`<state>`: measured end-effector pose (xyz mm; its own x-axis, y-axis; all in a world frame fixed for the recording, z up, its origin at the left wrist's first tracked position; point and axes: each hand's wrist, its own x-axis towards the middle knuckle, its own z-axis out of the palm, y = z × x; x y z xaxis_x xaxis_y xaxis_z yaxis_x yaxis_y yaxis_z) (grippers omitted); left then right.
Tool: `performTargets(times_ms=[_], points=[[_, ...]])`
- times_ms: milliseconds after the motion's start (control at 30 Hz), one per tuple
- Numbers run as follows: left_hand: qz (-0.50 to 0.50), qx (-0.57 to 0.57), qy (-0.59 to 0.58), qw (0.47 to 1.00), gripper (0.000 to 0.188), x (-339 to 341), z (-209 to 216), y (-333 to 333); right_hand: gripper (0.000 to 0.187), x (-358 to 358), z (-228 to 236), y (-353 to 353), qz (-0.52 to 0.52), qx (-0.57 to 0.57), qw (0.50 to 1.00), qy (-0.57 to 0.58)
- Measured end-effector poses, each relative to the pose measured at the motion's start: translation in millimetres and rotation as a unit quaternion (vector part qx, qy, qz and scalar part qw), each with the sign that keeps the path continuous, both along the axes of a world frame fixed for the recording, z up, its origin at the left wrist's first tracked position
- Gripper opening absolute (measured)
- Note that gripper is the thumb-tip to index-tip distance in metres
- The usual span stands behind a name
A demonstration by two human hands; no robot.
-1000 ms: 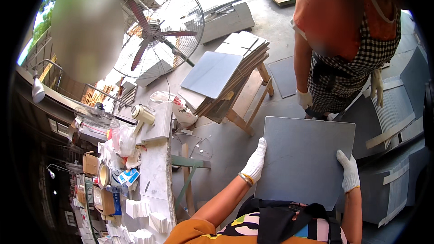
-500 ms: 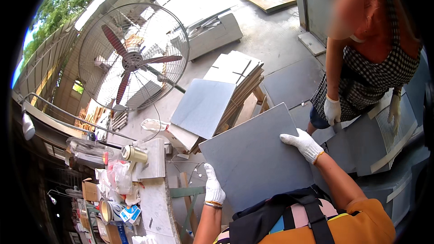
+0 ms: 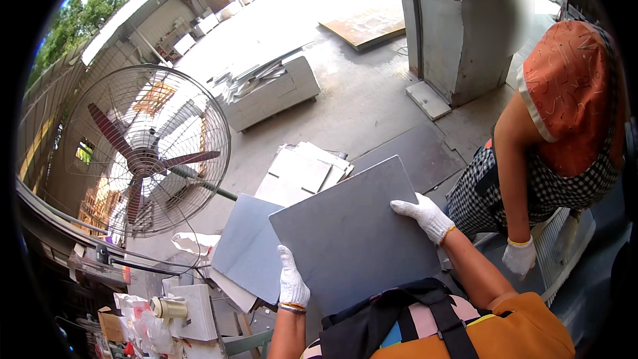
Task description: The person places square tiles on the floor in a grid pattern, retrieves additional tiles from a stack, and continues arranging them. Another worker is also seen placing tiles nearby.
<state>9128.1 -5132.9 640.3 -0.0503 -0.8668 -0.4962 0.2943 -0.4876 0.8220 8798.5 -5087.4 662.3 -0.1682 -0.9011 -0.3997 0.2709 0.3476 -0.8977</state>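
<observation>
A large grey stone tile (image 3: 352, 233) is held up before me, tilted, by its two side edges. On its left edge is my left hand (image 3: 292, 280), in a white knitted glove with the thumb along the face. My right hand (image 3: 428, 217), gloved the same way, grips the upper right edge. The fingers behind the tile are hidden from view. Just beyond its left corner lies another blue-grey tile (image 3: 244, 246), on top of a stack. White tiles (image 3: 292, 176) rest on a pile farther back.
At the left stands a big wire-caged fan (image 3: 143, 159). A cluttered bench (image 3: 199, 316) carries a beige jug (image 3: 167, 308). To the right, a co-worker in a checked apron (image 3: 468, 189) stands beside ribbed grey slabs (image 3: 565, 252). Farther off is a long block (image 3: 272, 96) bearing slab pieces.
The held tile and both hands have shifted slightly left in view, nearer the stacked blue-grey tile. The fan and bench appear lower and farther left. The co-worker has bent and turned.
</observation>
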Motion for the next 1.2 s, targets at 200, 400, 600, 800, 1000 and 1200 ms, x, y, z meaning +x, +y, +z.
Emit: performTargets(times_ms=[200, 400, 600, 800, 1000, 1200], points=[[-0.118, -0.003, 0.063, 0.991, 0.084, -80, 3, -108, 0.059, -50, 7, -38, -0.147, -0.006, 0.989, 0.007], [-0.188, -0.038, 0.079, 0.978, 0.080, -160, -5, -184, 0.067, -105, 8, -66, -0.240, -0.002, 0.970, 0.033], [-0.310, -0.035, 0.034, 0.950, 0.085, -273, 6, -250, 0.061, -187, -3, -91, -0.321, -0.039, 0.946, -0.022], [-0.396, -0.020, 0.016, 0.918, 0.087, -369, 4, -294, 0.100, -252, -19, -86, -0.410, 0.009, 0.912, 0.020], [-0.491, -0.034, -0.020, 0.870, 0.087, -470, 40, -320, 0.105, -301, -47, -80, -0.504, 0.019, 0.863, 0.034], [-0.576, -0.006, -0.018, 0.817, 0.091, -571, -11, -374, 0.078, -323, -12, -92, -0.606, 0.005, 0.795, 0.020]])
